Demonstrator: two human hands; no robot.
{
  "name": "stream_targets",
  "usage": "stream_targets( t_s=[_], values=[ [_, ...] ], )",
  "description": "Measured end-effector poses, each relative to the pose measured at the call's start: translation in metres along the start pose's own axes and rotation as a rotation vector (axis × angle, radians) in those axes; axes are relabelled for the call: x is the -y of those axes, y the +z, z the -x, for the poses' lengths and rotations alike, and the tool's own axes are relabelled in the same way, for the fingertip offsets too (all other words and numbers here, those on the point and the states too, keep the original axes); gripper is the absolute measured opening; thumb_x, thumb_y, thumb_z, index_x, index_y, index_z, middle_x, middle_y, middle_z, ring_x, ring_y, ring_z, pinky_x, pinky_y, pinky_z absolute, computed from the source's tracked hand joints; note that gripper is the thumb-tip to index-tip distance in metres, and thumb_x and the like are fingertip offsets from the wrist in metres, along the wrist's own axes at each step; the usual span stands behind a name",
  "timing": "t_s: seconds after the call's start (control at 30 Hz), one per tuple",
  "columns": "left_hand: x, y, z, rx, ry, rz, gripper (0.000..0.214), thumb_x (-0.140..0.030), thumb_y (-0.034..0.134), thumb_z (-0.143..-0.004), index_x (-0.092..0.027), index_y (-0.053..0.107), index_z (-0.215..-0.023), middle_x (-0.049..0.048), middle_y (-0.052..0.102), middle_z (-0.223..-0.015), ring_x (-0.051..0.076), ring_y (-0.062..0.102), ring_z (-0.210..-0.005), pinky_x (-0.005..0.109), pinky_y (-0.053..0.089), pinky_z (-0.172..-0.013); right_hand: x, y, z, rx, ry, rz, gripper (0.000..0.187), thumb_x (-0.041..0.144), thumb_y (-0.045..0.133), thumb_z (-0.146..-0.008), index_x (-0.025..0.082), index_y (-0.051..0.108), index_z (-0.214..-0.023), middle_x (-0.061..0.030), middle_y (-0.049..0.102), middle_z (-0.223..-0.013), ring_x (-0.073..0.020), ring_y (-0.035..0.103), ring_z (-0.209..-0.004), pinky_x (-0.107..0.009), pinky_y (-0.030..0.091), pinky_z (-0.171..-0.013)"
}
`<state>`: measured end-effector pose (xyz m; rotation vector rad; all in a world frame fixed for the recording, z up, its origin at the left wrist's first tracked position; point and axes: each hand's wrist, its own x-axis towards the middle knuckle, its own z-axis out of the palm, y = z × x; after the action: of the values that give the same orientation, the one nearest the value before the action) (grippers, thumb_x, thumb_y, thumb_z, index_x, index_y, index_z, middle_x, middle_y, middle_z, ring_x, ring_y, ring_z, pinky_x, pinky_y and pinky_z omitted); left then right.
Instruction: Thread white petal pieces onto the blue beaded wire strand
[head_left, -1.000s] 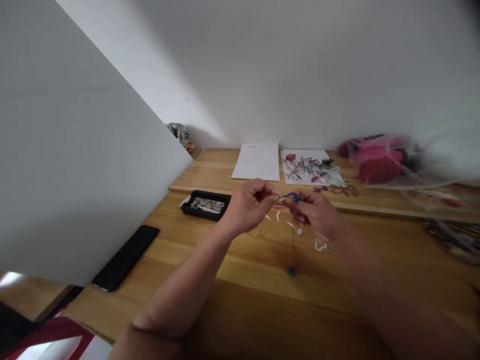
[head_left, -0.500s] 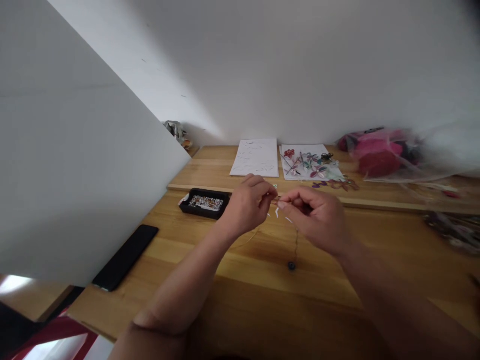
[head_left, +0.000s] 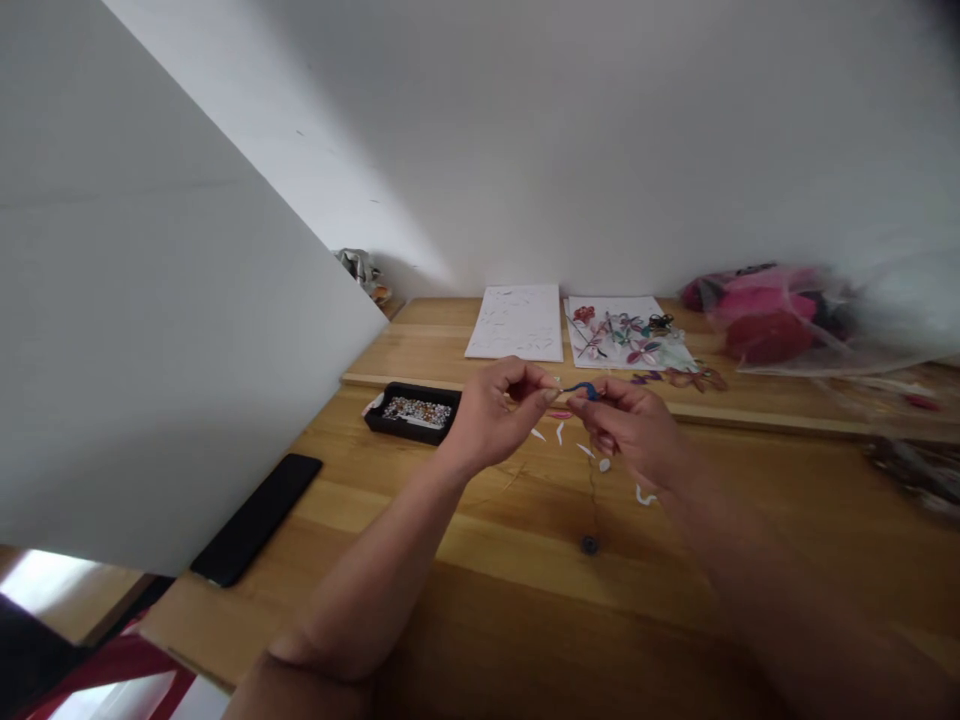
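Above the table, a thin, curved blue strip point(head_left: 579, 388) spans the gap between my hands; its material is too small to tell. My left hand point(head_left: 501, 410) pinches its left end between thumb and fingertips. The other end is gripped by my right hand point(head_left: 637, 425), its fingers curled and hiding part of the strip. Below them, small white pieces point(head_left: 560, 433) are scattered on the wood, and a wavy white piece point(head_left: 645, 496) lies beside my right wrist. A dark round spool-like item point(head_left: 589, 545) with a thin strand sits nearer to me.
Left of my hands is a black tray point(head_left: 409, 430) of small beads. A black phone-like slab point(head_left: 259, 520) lies at the table's left edge. On the raised back ledge are white paper point(head_left: 516, 322), colourful flower shapes point(head_left: 626, 338) and a clear bag with pink and red contents point(head_left: 772, 315).
My hands have drawn slightly apart, and the blue strip now shows between them. More white pieces have come into sight beneath my right hand. The view has shifted a little.
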<state>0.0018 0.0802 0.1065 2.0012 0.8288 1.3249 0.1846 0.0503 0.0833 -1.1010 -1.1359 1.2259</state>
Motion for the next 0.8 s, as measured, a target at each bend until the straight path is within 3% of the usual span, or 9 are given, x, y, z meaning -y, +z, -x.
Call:
stream_targets(
  t_s=[0.1,0.23,0.47,0.6,0.8],
  values=[
    [0.006,0.001,-0.001,-0.08,-0.064,-0.035,0.004,-0.019,0.068,-0.084,-0.016,0.069,-0.081,0.0018,0.069,-0.074,0.01,0.057,-0.063,0.024,0.045,-0.058,0.001,0.006,0.006,0.042,-0.052,0.142,0.028,0.043,0.08,-0.075,0.02,0.063,-0.071,0.0056,0.049,-0.053,-0.0077,0.037,-0.045,-0.025,0.027,-0.043],
    [0.013,0.001,0.001,-0.101,0.011,-0.211,0.004,-0.014,0.067,-0.084,-0.017,0.07,-0.082,0.0022,0.069,-0.076,0.012,0.058,-0.069,0.026,0.046,-0.062,0.01,0.009,0.019,0.046,-0.211,0.395,0.02,0.037,0.072,-0.084,0.02,0.068,-0.074,0.0039,0.051,-0.057,-0.0087,0.039,-0.05,-0.026,0.029,-0.047],
    [0.004,-0.003,0.003,0.182,0.289,-0.321,0.016,-0.007,0.057,-0.088,-0.017,0.068,-0.082,0.0038,0.068,-0.081,0.015,0.061,-0.081,0.03,0.05,-0.077,0.027,0.0,0.025,-0.059,-0.354,0.555,0.01,0.031,0.071,-0.085,0.022,0.073,-0.081,0.0059,0.04,-0.052,-0.0093,0.033,-0.049,-0.027,0.025,-0.047],
    [-0.004,-0.008,0.003,0.294,0.25,-0.202,0.01,-0.015,0.062,-0.092,-0.019,0.07,-0.087,0.0033,0.069,-0.081,0.014,0.062,-0.079,0.03,0.051,-0.076,0.029,-0.009,0.013,-0.087,-0.297,0.469,0.016,0.037,0.075,-0.081,0.022,0.072,-0.077,0.0054,0.042,-0.051,-0.0095,0.032,-0.049,-0.027,0.025,-0.046],
    [-0.002,-0.006,0.001,0.15,0.048,-0.04,0.006,-0.021,0.07,-0.087,-0.017,0.069,-0.083,0.003,0.071,-0.078,0.011,0.06,-0.069,0.025,0.05,-0.063,0.008,-0.008,0.0,0.026,-0.029,0.1,0.035,0.05,0.085,-0.067,0.021,0.067,-0.076,0.0047,0.054,-0.06,-0.007,0.036,-0.046,-0.024,0.026,-0.043]
  ],
)
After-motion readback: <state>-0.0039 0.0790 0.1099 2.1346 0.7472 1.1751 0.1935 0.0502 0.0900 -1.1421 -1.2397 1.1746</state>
